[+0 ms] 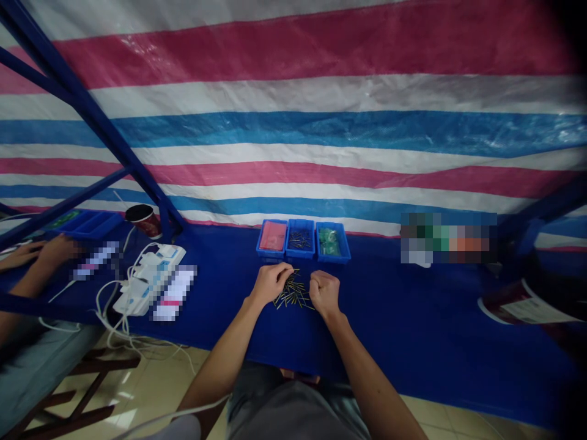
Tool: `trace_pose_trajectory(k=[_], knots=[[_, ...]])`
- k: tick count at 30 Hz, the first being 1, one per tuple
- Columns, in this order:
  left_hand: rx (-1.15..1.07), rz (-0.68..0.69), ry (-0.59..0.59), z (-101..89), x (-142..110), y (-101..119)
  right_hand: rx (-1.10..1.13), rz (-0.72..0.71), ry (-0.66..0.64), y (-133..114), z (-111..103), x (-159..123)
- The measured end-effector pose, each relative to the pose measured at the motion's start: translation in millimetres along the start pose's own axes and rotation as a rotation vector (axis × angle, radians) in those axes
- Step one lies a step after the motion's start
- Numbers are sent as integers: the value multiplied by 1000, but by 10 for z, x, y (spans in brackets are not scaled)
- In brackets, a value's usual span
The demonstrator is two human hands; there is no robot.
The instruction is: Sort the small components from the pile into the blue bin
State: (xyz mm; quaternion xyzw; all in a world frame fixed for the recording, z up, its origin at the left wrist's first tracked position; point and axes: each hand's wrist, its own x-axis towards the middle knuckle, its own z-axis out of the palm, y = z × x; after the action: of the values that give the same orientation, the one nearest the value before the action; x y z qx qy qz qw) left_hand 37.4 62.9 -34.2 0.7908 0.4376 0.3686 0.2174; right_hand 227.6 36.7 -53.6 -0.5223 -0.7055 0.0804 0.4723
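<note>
A small pile of thin metal pins [293, 296] lies on the blue table cover [394, 324] in front of me. My left hand [270, 282] rests at the pile's left edge, fingers pinched together on pins. My right hand [324, 292] is curled into a fist at the pile's right edge; what it holds is hidden. Just beyond the pile stand three small blue trays: one with red pieces [272, 238], one with dark pins [300, 239], one with green pieces [331, 241].
A white power strip with plugs and cables [149, 278] lies to the left, a dark cup [143, 220] behind it. Another person's hand and arm [34, 253] rest at the far left. Blue frame bars [92, 116] cross the left side. A striped tarp hangs behind the table.
</note>
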Motion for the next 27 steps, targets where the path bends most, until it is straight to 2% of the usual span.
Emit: trace_pose_trajectory(k=[6, 9, 27], knots=[[0, 26, -6, 15, 2, -6, 178, 55, -69, -110, -23, 16], [-17, 35, -20, 21, 2, -6, 180, 81, -67, -138, -8, 28], [-16, 31, -23, 3, 12, 38, 176, 18, -152, -72, 36, 46]])
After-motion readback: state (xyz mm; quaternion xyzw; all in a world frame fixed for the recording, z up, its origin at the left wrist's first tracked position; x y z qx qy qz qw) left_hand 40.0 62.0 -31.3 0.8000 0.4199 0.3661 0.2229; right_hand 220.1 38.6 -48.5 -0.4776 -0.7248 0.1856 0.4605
